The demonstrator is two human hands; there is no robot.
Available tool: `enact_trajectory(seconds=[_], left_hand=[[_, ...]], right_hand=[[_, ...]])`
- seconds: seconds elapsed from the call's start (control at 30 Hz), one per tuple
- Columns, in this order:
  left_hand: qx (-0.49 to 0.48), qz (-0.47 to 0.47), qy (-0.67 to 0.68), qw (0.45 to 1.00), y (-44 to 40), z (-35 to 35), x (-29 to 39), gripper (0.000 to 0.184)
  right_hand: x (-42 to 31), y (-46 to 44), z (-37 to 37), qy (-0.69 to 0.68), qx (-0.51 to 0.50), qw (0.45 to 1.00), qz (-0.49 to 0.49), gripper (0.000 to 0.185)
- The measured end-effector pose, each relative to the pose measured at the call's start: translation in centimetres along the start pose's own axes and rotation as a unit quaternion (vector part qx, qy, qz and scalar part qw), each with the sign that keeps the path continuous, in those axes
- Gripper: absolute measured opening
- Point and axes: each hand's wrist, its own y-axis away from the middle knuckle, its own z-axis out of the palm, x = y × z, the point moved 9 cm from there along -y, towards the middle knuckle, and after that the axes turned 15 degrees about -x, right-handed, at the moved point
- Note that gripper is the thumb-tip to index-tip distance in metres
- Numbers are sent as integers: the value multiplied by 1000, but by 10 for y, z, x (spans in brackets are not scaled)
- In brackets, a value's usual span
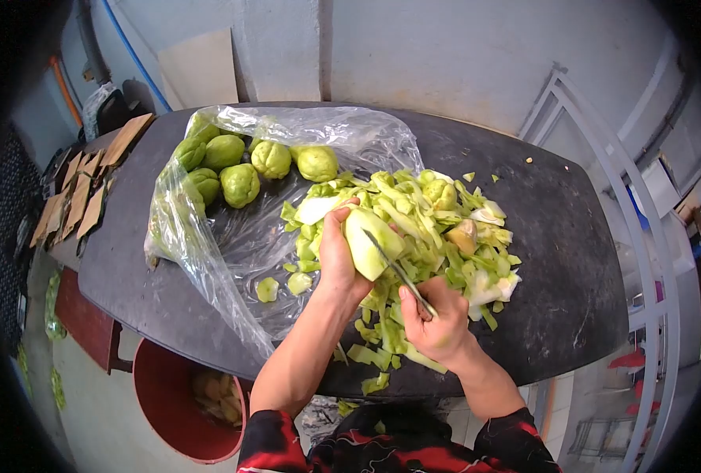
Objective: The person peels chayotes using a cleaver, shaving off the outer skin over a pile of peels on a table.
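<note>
My left hand [337, 256] is wrapped round a peeled, pale green chayote [364, 251] above the table. In my right hand [437, 319] is a knife [402, 276], its blade angled up and left with the tip against the chayote. Beneath and beyond both hands spreads a heap of green chayote peelings [413, 213]. Several unpeeled chayotes [240, 185] lie at the left on a clear plastic bag [201, 252]. Two small cut pieces [268, 289] rest on the plastic left of the peel heap.
The dark table [555, 252] has rounded edges. Below its front left edge stands a red bucket [149, 402] with pale pieces inside. Flattened cardboard [90, 181] lies at the far left. A grey metal frame [642, 236] rises on the right.
</note>
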Motion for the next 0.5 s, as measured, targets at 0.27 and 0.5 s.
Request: enact_trajectory(seconds=[0.27, 0.5], left_hand=[[-11, 69, -84, 994, 10, 11, 17, 32], [-20, 72, -147, 986, 11, 11, 17, 32]], right_hand=[[-5, 1, 3, 12, 15, 999, -44, 17], [9, 0, 4, -28, -8, 999, 14, 19]])
